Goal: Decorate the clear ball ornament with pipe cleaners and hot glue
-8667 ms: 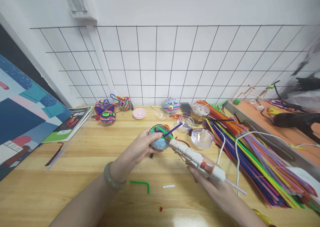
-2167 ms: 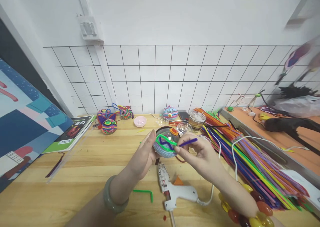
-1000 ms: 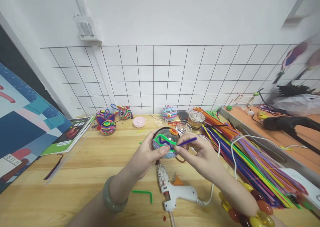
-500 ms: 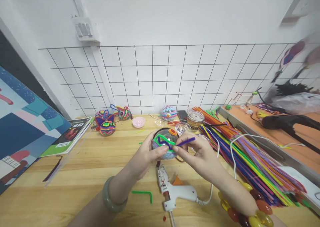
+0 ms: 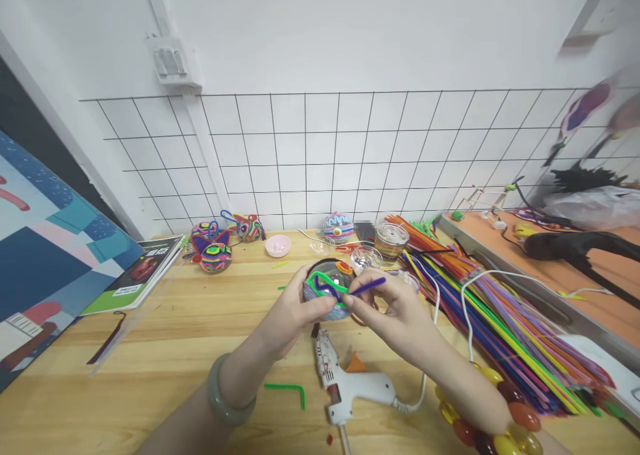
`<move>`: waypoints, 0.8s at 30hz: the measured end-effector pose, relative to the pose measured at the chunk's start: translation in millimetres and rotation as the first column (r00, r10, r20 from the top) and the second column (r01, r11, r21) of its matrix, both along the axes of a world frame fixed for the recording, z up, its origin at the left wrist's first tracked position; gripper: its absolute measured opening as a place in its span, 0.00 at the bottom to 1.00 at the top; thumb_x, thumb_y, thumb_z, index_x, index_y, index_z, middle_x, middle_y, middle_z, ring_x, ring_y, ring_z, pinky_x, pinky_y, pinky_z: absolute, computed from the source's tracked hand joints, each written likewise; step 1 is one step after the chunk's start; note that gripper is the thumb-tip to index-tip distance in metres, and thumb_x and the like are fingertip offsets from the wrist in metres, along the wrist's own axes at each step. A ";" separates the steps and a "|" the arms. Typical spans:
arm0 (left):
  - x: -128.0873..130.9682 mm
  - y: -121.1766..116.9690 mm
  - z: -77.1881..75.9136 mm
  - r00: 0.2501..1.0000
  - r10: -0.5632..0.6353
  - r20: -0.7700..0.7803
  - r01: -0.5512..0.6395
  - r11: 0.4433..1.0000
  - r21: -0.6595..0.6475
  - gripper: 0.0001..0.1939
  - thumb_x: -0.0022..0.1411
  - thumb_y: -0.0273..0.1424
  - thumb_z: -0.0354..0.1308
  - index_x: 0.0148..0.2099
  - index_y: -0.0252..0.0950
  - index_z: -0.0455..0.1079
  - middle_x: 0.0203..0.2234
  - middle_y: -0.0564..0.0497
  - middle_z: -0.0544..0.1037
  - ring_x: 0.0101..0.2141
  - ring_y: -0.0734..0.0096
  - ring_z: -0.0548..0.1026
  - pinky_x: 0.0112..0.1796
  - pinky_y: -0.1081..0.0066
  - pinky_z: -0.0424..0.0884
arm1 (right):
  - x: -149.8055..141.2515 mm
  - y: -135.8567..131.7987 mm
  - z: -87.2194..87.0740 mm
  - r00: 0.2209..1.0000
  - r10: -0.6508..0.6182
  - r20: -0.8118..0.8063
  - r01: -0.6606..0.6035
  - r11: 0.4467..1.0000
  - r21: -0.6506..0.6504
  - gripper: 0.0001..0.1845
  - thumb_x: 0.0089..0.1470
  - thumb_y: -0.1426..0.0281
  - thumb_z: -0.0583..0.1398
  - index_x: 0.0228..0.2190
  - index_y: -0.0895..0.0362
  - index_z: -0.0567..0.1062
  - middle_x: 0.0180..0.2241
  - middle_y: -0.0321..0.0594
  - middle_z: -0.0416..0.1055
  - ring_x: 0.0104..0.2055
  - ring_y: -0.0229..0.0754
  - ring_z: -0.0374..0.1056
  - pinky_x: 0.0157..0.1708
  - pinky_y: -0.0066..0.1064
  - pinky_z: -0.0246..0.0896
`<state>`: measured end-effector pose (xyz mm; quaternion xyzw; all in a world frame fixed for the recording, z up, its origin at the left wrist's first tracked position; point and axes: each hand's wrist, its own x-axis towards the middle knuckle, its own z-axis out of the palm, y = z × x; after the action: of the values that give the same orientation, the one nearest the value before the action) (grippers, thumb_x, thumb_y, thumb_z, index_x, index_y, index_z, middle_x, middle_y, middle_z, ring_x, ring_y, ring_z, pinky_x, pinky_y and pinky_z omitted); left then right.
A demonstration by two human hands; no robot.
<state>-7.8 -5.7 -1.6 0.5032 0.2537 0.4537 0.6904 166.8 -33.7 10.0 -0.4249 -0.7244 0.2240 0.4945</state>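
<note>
My left hand [image 5: 294,311] is closed around a clear plastic ball [image 5: 330,271] partly covered in blue yarn, its thumb pressing on the near side. A green pipe cleaner [image 5: 313,279] curves along the ball, and an orange piece [image 5: 344,267] sits near its top. Between thumb and fingers, my right hand [image 5: 385,301] pinches a purple pipe cleaner [image 5: 373,285]. One wavy part of it lies against the ball; the straight end sticks out to the right. Below the hands, a white hot glue gun [image 5: 367,387] lies on the table.
A bent green pipe cleaner piece [image 5: 287,386] lies left of the glue gun. Bundled pipe cleaners [image 5: 510,335] and a white cord [image 5: 467,308] stretch along the right. Behind are a pink bowl [image 5: 278,245], a yarn-covered ball [image 5: 338,227], a lidded cup [image 5: 391,241] and yarn ornaments [image 5: 216,257].
The straight end of the purple pipe cleaner has shifted slightly left and down with my right fingers. My left hand keeps its hold on the ball.
</note>
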 end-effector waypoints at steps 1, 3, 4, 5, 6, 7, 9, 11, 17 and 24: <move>0.1 0.4 -0.4 1.000 0.006 -0.003 -0.006 1.000 0.010 0.29 0.51 0.30 0.67 0.55 0.36 0.66 0.51 0.42 0.73 0.52 0.54 0.70 0.50 0.61 0.66 | -0.3 0.1 -0.1 1.000 0.000 -0.001 0.000 1.000 0.000 0.04 0.54 0.69 0.60 0.29 0.55 0.71 0.19 0.31 0.64 0.22 0.37 0.62 0.24 0.31 0.59; 0.3 1.2 -1.4 1.000 0.012 -0.011 -0.012 0.999 0.032 0.29 0.51 0.30 0.67 0.55 0.36 0.66 0.51 0.42 0.73 0.51 0.54 0.70 0.50 0.61 0.66 | -0.7 0.3 -0.3 1.000 -0.004 0.000 0.004 1.000 0.001 0.04 0.54 0.69 0.60 0.29 0.55 0.71 0.20 0.31 0.64 0.22 0.37 0.63 0.23 0.30 0.59; 0.4 1.5 -1.9 1.000 0.015 -0.013 -0.014 0.999 0.041 0.29 0.51 0.30 0.67 0.55 0.36 0.66 0.50 0.42 0.74 0.51 0.54 0.70 0.49 0.61 0.66 | -0.9 0.3 -0.4 1.000 -0.007 0.001 0.007 1.000 -0.001 0.03 0.54 0.69 0.60 0.29 0.55 0.71 0.20 0.31 0.64 0.22 0.37 0.63 0.23 0.30 0.59; 0.4 1.7 -2.4 1.000 0.016 -0.016 -0.015 0.999 0.048 0.29 0.51 0.30 0.67 0.55 0.36 0.66 0.50 0.42 0.74 0.51 0.54 0.70 0.49 0.61 0.66 | -1.0 0.4 -0.4 1.000 -0.009 0.001 0.009 1.000 -0.002 0.03 0.54 0.69 0.61 0.29 0.55 0.71 0.20 0.31 0.64 0.22 0.37 0.62 0.23 0.30 0.59; 0.4 1.8 -2.8 1.000 0.016 -0.019 -0.015 0.998 0.053 0.29 0.50 0.31 0.67 0.55 0.36 0.66 0.50 0.42 0.74 0.50 0.54 0.70 0.49 0.61 0.66 | -1.1 0.6 -0.4 1.000 -0.008 0.001 0.008 1.000 -0.007 0.04 0.54 0.69 0.61 0.29 0.55 0.71 0.20 0.31 0.64 0.22 0.37 0.62 0.23 0.30 0.58; 0.3 1.8 -3.0 1.000 0.016 -0.022 -0.015 0.998 0.057 0.29 0.50 0.31 0.67 0.55 0.36 0.66 0.50 0.42 0.74 0.50 0.54 0.70 0.49 0.61 0.66 | -1.1 0.7 -0.3 1.000 -0.006 0.000 0.006 1.000 -0.013 0.04 0.54 0.69 0.61 0.28 0.55 0.71 0.20 0.31 0.64 0.22 0.37 0.62 0.23 0.30 0.58; 0.2 1.6 -3.2 0.999 0.020 -0.028 -0.019 0.998 0.064 0.30 0.51 0.31 0.67 0.56 0.36 0.66 0.50 0.42 0.74 0.50 0.54 0.70 0.50 0.60 0.66 | -1.0 1.0 0.1 1.000 -0.001 -0.003 0.001 1.000 -0.026 0.04 0.54 0.69 0.60 0.28 0.55 0.71 0.20 0.31 0.64 0.22 0.37 0.62 0.23 0.30 0.58; 0.1 1.4 -2.8 0.999 0.022 -0.037 -0.020 0.998 0.065 0.30 0.51 0.32 0.67 0.56 0.36 0.65 0.50 0.41 0.73 0.51 0.54 0.70 0.50 0.60 0.66 | -0.9 1.0 0.7 1.000 0.004 -0.006 -0.004 0.999 -0.035 0.04 0.54 0.69 0.60 0.29 0.56 0.71 0.20 0.31 0.64 0.22 0.37 0.62 0.23 0.30 0.58; 0.5 2.0 -2.4 0.998 0.033 -0.055 -0.028 0.996 0.089 0.30 0.52 0.32 0.66 0.56 0.35 0.64 0.50 0.40 0.74 0.50 0.54 0.71 0.49 0.61 0.67 | -1.0 -0.2 1.8 1.000 0.006 0.001 -0.006 0.999 -0.031 0.05 0.54 0.68 0.60 0.28 0.56 0.71 0.20 0.31 0.64 0.22 0.37 0.61 0.23 0.31 0.58; 0.4 3.5 -1.2 0.999 0.020 -0.038 -0.017 0.998 0.064 0.28 0.51 0.32 0.67 0.54 0.35 0.67 0.49 0.41 0.75 0.49 0.55 0.72 0.47 0.63 0.67 | 3.3 2.5 0.9 0.987 0.070 -0.145 -0.091 0.985 -0.146 0.08 0.54 0.64 0.62 0.30 0.55 0.72 0.23 0.33 0.66 0.23 0.37 0.63 0.23 0.30 0.61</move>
<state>-7.4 -2.2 -2.8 0.5313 0.2572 0.4581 0.6646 170.1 -31.2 10.9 -0.4151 -0.6855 0.3274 0.5005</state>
